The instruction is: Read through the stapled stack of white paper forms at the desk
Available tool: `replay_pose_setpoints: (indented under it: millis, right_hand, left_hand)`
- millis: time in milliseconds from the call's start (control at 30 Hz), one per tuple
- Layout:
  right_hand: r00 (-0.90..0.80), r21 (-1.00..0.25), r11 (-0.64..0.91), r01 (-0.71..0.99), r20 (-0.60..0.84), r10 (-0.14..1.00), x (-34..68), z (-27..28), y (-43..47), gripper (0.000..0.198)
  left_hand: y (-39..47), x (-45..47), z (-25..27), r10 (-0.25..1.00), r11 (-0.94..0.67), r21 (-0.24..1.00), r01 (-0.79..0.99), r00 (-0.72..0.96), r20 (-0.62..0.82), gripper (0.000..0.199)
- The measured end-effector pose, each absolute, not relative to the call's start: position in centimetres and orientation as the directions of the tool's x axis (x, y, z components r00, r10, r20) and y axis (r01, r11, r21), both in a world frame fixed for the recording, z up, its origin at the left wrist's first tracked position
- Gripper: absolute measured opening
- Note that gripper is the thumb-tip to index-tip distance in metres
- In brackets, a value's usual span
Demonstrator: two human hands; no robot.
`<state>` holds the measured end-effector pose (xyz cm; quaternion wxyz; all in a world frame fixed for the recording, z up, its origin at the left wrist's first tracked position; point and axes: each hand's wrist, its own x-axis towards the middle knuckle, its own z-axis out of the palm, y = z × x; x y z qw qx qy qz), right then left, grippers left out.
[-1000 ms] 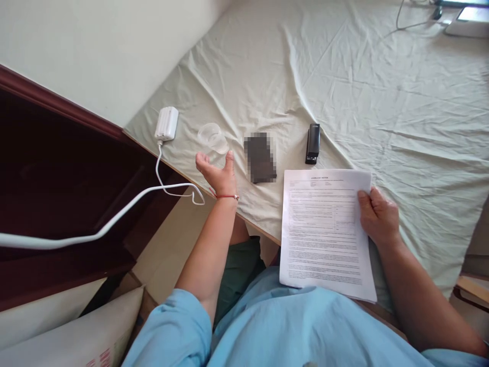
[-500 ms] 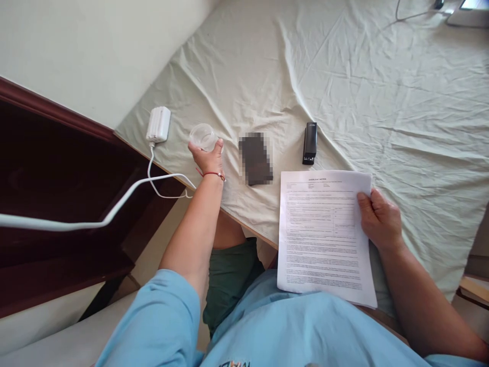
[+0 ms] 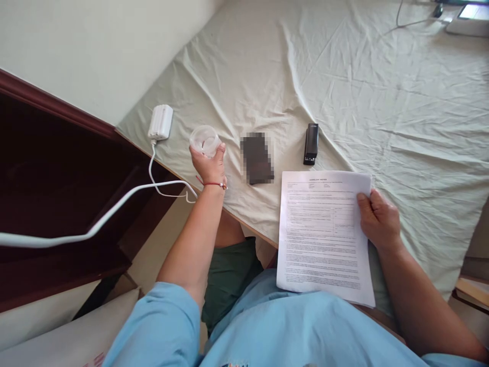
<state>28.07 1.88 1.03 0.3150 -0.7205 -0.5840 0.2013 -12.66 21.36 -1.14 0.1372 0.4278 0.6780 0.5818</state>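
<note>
My left hand is wrapped round the near side of a small clear plastic cup. The cup leans so that I look into its round opening, where a pale shape shows that I cannot make out. With thumb on top, my right hand grips the right edge of a stack of printed paper sheets, which reaches over the table edge towards my lap. A black stapler lies just beyond the top of the sheets. Between the cup and the stapler rests a dark, flat object, blurred out by pixels.
A white power adapter sits near the table's left edge, its white cable hanging across the left side. Wrinkled pale cloth covers the table. At the far right corner are a white device and a thin cord.
My left hand has tipped the cup slightly towards me, so more of its inside shows. My right hand and the sheets have stayed almost still.
</note>
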Motion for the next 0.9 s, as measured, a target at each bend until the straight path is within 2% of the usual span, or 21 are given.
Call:
replay_pose_setpoints:
  millis: [167, 333, 500, 733, 800, 900]
  right_hand:
    - [0.233, -0.689, -0.120, 0.715, 0.072, 0.970, 28.0, 1.2, 1.9, 0.051]
    - [0.231, -0.706, -0.121, 0.698, 0.063, 0.971, 28.0, 1.2, 1.8, 0.046]
    - [0.226, -0.702, -0.113, 0.703, 0.071, 0.971, 28.1, 1.1, 1.9, 0.045]
    - [0.236, -0.696, -0.119, 0.708, 0.074, 0.969, 28.2, 0.9, 1.9, 0.041]
    - [0.238, -0.691, -0.118, 0.713, 0.080, 0.968, 28.3, 0.8, 1.9, 0.041]
    - [0.237, -0.690, -0.110, 0.715, 0.092, 0.967, 28.3, 0.7, 1.9, 0.041]
  left_hand:
    - [15.3, -9.8, 0.9, 0.801, -0.085, 0.906, 0.415, -0.513, 0.310, 0.069]
    - [7.9, -6.2, 3.6, 0.896, -0.108, 0.958, 0.266, -0.392, 0.210, 0.064]
    - [2.1, -4.1, 7.3, 0.970, -0.032, 0.969, 0.246, -0.228, 0.090, 0.062]
    - [-1.5, -4.1, 15.8, 0.999, -0.017, 0.921, 0.388, 0.044, -0.001, 0.058]
    - [-2.2, -4.2, 17.5, 0.996, -0.049, 0.898, 0.436, 0.089, 0.011, 0.066]
    - [-3.6, -3.5, 18.0, 0.999, -0.034, 0.911, 0.412, 0.024, 0.027, 0.061]
